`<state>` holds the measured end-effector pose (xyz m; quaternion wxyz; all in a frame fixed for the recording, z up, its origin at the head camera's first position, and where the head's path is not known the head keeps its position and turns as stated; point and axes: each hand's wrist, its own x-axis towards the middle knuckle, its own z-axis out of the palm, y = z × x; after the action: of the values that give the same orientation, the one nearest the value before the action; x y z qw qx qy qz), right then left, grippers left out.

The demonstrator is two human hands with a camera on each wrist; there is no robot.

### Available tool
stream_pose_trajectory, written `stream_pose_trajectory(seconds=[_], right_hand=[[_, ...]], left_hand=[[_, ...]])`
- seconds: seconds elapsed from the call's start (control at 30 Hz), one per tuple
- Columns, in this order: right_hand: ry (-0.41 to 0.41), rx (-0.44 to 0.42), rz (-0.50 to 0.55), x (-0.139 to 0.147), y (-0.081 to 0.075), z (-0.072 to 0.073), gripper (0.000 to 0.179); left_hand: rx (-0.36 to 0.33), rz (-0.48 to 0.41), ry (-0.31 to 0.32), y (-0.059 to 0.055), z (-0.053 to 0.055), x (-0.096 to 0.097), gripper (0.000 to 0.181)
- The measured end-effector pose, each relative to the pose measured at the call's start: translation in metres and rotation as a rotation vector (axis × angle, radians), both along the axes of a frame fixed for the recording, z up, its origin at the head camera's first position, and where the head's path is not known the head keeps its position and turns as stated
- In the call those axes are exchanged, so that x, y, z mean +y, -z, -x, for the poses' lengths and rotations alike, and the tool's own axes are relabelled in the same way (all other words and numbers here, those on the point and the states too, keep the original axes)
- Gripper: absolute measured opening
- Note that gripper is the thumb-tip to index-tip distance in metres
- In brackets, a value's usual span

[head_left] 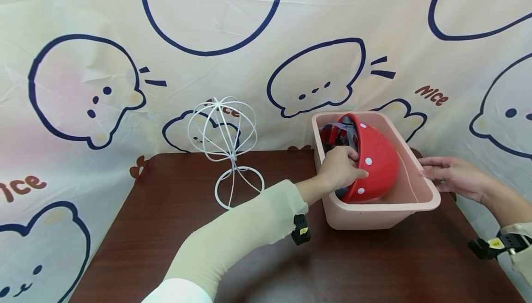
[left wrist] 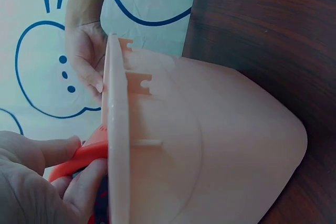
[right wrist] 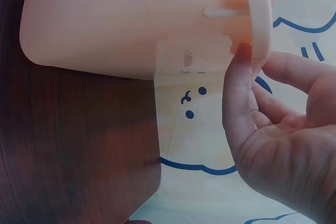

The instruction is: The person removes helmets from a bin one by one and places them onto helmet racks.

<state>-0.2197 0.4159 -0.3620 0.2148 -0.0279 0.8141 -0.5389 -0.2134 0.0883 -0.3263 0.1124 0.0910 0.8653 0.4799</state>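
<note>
A red helmet (head_left: 382, 166) with white dots lies tilted on its side in a pale pink plastic bin (head_left: 370, 217), its strapped inside facing left. My left hand (head_left: 340, 168) grips the helmet's edge; in the left wrist view the thumb presses the red rim (left wrist: 89, 154) from outside and the fingers curl inside it. At the bin's right side, my right hand (head_left: 459, 177) holds the rim. The right wrist view shows that hand (right wrist: 283, 129) with thumb and fingers on either side of the bin's lip (right wrist: 260, 19). Grey and dark straps (head_left: 349, 130) show inside the helmet.
A white wire stand (head_left: 232, 155) with a round cage top and a ring base stands left of the bin on the dark brown table (head_left: 166, 229). Behind and beside the table hangs a cream cloth (head_left: 232, 76) printed with cartoon outlines.
</note>
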Motion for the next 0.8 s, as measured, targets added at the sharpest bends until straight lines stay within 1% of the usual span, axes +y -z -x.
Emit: stream_pose_trajectory(seconds=[0.13, 0.33, 0.47, 0.57, 0.67, 0.8], right_hand=[[0.009, 0.0, -0.01, -0.0001, 0.0004, -0.0005, 0.026], [0.022, 0.004, -0.029, -0.0019, 0.0004, -0.0008, 0.037], [0.021, 0.005, -0.022, -0.002, 0.001, -0.0013, 0.031], [0.015, 0.006, -0.008, -0.0015, 0.0013, -0.0013, 0.026], [0.008, 0.009, 0.006, -0.0008, 0.0013, -0.0012, 0.029], [-0.001, 0.009, 0.018, 0.0006, 0.0015, -0.001, 0.033]], left_hand=[[0.011, -0.029, -0.013, 0.0024, -0.0016, 0.0003, 0.028], [0.003, -0.08, -0.034, 0.004, -0.0022, 0.0009, 0.023], [0.001, -0.099, -0.046, 0.0055, -0.0009, 0.0008, 0.021], [0.014, -0.112, -0.049, 0.0064, 0.0007, -0.0009, 0.021], [0.03, -0.13, -0.053, 0.0062, 0.0027, -0.0032, 0.023], [0.033, -0.136, -0.081, 0.0044, 0.0048, -0.0054, 0.026]])
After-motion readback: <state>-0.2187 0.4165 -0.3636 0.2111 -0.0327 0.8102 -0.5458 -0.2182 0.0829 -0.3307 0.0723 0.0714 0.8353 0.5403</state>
